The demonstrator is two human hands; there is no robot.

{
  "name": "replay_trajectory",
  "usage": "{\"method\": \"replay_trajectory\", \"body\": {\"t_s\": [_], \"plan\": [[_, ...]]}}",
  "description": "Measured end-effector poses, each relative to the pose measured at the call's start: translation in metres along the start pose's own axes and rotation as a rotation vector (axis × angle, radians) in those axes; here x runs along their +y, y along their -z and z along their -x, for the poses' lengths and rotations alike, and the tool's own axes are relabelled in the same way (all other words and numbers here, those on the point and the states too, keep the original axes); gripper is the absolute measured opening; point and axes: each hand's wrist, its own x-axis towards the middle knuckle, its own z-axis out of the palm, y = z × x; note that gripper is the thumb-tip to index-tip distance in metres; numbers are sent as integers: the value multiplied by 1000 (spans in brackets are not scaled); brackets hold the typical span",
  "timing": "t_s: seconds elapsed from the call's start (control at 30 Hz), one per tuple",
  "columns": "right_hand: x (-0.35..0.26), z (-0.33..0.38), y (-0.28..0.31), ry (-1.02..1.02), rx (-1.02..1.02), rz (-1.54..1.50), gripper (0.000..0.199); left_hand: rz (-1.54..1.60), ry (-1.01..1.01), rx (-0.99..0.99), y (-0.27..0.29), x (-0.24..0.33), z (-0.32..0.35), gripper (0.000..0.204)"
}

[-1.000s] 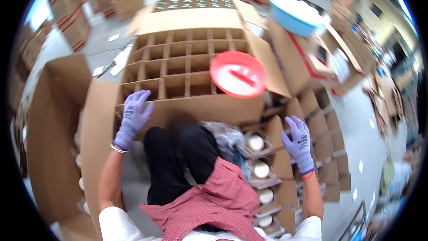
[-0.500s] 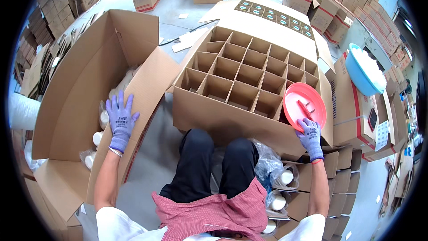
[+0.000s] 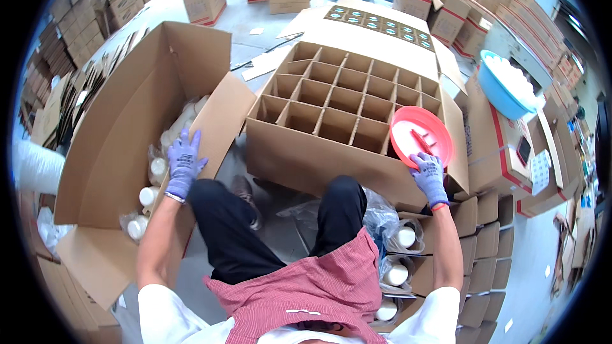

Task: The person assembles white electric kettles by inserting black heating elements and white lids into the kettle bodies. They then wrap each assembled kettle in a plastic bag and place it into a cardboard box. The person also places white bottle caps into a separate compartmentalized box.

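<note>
My left hand, in a purple work glove, rests with its fingers apart on the flap of a tall open carton at the left. Inside that carton lie white-capped containers in clear plastic bags. My right hand, gloved alike, grips the near rim of a round red plastic basin. A slim red tool lies in the basin; its kind I cannot make out. The basin tilts over the right corner of a carton whose cardboard dividers form several cells. The cells in sight hold nothing.
A blue basin of white pieces stands on a carton at the right, near a dark phone. More bagged white-capped containers lie in a divided carton by my right forearm. Behind stands a carton of filled cells.
My left hand has slid a little right and away along the flap. My left knee has swung left against the carton, and a shoe now shows. My right hand stays on the basin.
</note>
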Motion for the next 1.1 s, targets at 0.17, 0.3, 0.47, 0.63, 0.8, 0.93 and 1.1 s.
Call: {"method": "replay_trajectory", "body": {"t_s": [0.17,0.3,0.47,0.63,0.8,0.93,1.1], "plan": [[5,21,20,6,137,7,35,147,-141,-237,40,-24,-45,64],[-3,48,60,44,87,39,36,509,-542,332,39,40,-79,54],[-22,117,111,-57,26,119,42,672,-841,173,18,140,-107,71],[-6,192,148,-239,-40,235,45,886,-719,-138,-7,173,-154,79],[92,201,158,-383,-37,372,40,844,-695,143,-38,159,-163,97],[189,155,164,-492,9,454,33,704,-747,20,-60,150,-157,80],[286,86,154,-676,-74,533,32,667,-711,-57,-65,154,-168,68]]}}
